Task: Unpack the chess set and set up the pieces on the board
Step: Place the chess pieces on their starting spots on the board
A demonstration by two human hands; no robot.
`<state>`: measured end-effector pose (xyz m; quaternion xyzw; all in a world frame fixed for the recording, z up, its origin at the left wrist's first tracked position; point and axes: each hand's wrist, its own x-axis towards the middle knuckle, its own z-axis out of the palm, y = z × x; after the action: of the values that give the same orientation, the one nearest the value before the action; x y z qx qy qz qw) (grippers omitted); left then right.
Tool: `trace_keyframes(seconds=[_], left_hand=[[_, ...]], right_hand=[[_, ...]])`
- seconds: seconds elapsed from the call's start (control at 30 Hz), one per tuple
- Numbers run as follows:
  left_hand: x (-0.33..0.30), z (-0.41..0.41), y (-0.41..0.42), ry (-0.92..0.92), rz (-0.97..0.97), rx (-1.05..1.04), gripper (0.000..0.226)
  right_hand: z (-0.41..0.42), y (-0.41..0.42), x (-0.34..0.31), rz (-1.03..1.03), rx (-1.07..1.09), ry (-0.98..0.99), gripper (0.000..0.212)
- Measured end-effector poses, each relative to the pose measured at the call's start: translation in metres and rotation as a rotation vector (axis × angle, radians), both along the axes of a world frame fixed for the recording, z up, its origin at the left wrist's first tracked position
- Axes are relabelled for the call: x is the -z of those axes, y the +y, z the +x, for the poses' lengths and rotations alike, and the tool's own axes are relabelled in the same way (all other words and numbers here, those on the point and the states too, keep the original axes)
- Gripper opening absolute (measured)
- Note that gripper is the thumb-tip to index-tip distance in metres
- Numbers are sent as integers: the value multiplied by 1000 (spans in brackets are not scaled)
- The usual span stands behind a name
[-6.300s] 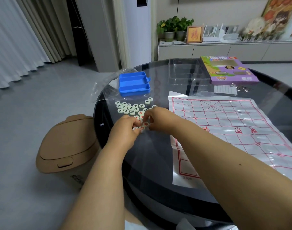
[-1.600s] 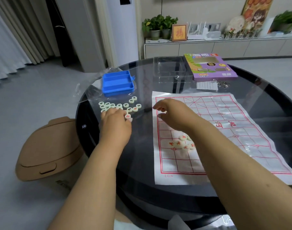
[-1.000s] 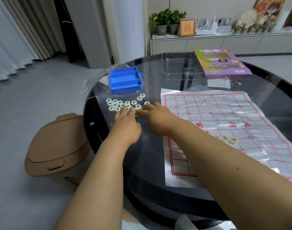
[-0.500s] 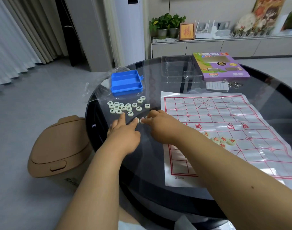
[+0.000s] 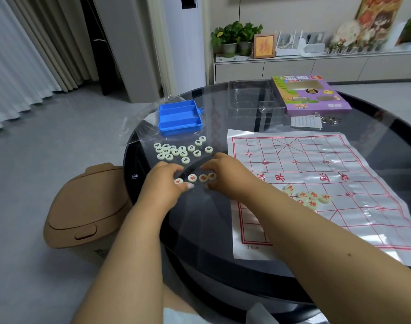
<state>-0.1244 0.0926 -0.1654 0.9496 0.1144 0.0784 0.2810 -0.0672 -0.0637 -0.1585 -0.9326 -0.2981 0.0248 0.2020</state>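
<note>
Nearest the person, both hands work at the near-left part of the dark round table [image 5: 223,277], cupped around a short row of four red-marked pieces [image 5: 195,178] that runs left to right between them. The left hand [image 5: 163,181] has its fingers curled over the row's left end, thumb tip touching beside the leftmost disc; the right hand [image 5: 225,174] curls its fingertips onto the right end. Whether any disc is lifted or only herded cannot be told. From this grip the paper board [image 5: 316,183] lies at about 3 o'clock, its left edge just beside the right hand, so the right hand is likely the nearer carrier. A loose cluster of red pieces on the board [image 5: 309,197] sits unsorted near the river line. At 12 o'clock from the hands, the black-marked pieces [image 5: 181,150] lie scattered on the glass. Beyond them the blue tray [image 5: 180,118] shows three empty compartments, and at 1 o'clock the clear plastic insert [image 5: 253,99] also appears to hold nothing, beside the purple box [image 5: 309,94].
</note>
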Motion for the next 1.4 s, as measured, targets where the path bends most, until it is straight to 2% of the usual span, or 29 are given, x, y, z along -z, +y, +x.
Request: trace_keyframes(seconds=[0.17,0.27,0.53,0.7,0.83,1.07,1.2,1.4], left_hand=[[4,12,-7,-73,-30,33,17],[6,13,-7,-74,-24,39,8],[9,13,-7,-88,23,43,8],[2,7,-21,-151,-22,60,11],[-13,-4,-61,-147,-63,182,11],[-22,-35,-124,-20,-1,488,22],[-13,-49,-139,4,14,536,30],[-8,-54,-154,-36,43,516,35]], right_hand=[[5,6,5,68,39,13,26],[4,6,7,84,46,10,21],[3,9,3,-52,-14,-74,21],[-8,-14,-18,15,46,-40,26],[-25,-66,-35,81,157,13,26],[-56,-165,-37,41,252,64,19],[-68,-187,-26,-22,232,79,18],[-77,-176,-17,-69,205,83,24]])
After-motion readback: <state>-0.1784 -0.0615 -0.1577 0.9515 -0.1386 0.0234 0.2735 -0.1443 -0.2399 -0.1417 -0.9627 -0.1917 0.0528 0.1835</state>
